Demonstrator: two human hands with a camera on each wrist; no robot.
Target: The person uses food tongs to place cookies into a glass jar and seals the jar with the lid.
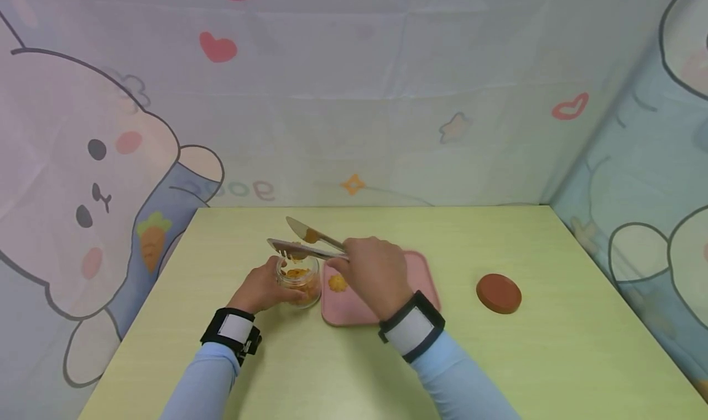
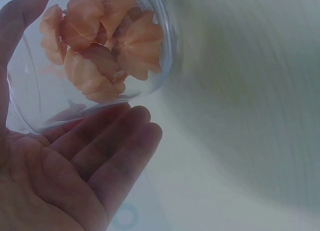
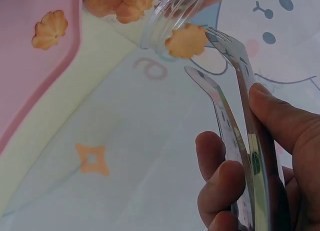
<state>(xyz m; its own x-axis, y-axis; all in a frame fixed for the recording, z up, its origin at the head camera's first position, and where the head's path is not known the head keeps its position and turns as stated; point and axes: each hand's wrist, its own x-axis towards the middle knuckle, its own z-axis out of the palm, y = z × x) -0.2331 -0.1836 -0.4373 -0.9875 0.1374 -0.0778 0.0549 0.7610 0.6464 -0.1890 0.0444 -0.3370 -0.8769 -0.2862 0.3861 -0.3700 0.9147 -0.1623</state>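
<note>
My left hand (image 1: 267, 288) grips a clear glass jar (image 1: 313, 291) by its side, thumb and fingers around it. Several scalloped yellow cookies (image 2: 90, 71) lie inside the jar. My right hand (image 1: 378, 272) holds metal tongs (image 3: 242, 91), whose arms stand apart over the jar mouth, one tip forked and the other rounded. Right at the forked tip, just above the jar's rim, is a single cookie (image 3: 186, 41). Another cookie (image 1: 338, 283) lies on a pink tray (image 1: 354, 312) beside the jar, partly under my right hand.
A round reddish-brown lid (image 1: 499, 293) lies on the pale yellow table (image 1: 553, 358), to the right of the tray. Behind the table hangs a printed cloth (image 1: 343, 137) with hearts and cartoon animals, which also closes off both sides.
</note>
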